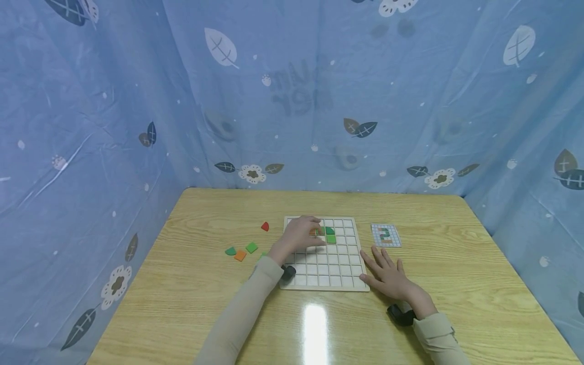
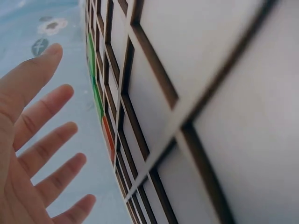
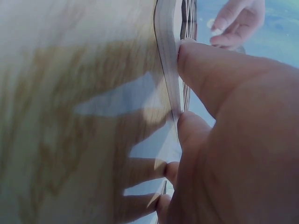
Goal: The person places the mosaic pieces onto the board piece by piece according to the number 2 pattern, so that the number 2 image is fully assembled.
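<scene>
Gridded board (image 1: 337,271) on worktop (image 1: 182,284); few green and orange tiles (image 1: 330,239) set near far edge. Loose tiles (image 1: 251,247) remain left of board; pattern on card (image 1: 386,235) seems partly built. Left hand (image 1: 300,234): grip spread, empty. Right hand (image 1: 390,278): fingers extended, touching board's edge.

White cells and pale lines pattern the board (image 1: 339,258); on it is a bright-green tile (image 1: 331,239), left of it a red tile (image 1: 265,226) and an orange tile (image 1: 240,256), right of it a blue-gridded card (image 1: 386,235), beneath it a yellowish grained table (image 1: 159,304), behind it a blue, white-flowered curtain (image 1: 388,101).
</scene>
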Tool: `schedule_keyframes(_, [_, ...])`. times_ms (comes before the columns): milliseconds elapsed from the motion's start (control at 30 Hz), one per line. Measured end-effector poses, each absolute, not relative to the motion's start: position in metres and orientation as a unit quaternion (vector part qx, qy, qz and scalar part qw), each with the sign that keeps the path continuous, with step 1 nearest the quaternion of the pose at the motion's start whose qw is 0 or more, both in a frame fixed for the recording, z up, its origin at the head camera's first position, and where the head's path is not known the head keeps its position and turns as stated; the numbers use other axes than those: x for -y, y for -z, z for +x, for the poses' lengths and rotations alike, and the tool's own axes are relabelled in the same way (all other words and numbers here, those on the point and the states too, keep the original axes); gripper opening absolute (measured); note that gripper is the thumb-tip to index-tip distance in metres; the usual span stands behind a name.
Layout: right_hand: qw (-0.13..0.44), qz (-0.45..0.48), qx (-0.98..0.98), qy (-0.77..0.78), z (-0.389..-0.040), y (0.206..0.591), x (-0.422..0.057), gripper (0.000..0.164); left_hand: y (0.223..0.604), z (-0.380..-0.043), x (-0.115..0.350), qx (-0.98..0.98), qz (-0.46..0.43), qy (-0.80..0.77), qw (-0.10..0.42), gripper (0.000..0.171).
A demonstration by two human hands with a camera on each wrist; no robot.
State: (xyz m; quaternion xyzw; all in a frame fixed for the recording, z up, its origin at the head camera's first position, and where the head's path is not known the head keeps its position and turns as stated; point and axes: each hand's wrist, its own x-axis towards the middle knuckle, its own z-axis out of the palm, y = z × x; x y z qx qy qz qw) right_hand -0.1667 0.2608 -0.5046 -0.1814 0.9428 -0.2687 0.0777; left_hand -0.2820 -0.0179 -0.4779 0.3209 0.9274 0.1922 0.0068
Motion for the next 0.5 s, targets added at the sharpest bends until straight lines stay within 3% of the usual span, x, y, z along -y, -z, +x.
schedule_keyframes(500, [0.093, -0.174, -0.946, 0.257, -0.167, 0.502, -0.261, 0.065, 0.482, -0.276, 0.04, -0.927, 0.307, -0.215, -0.01, 0.025])
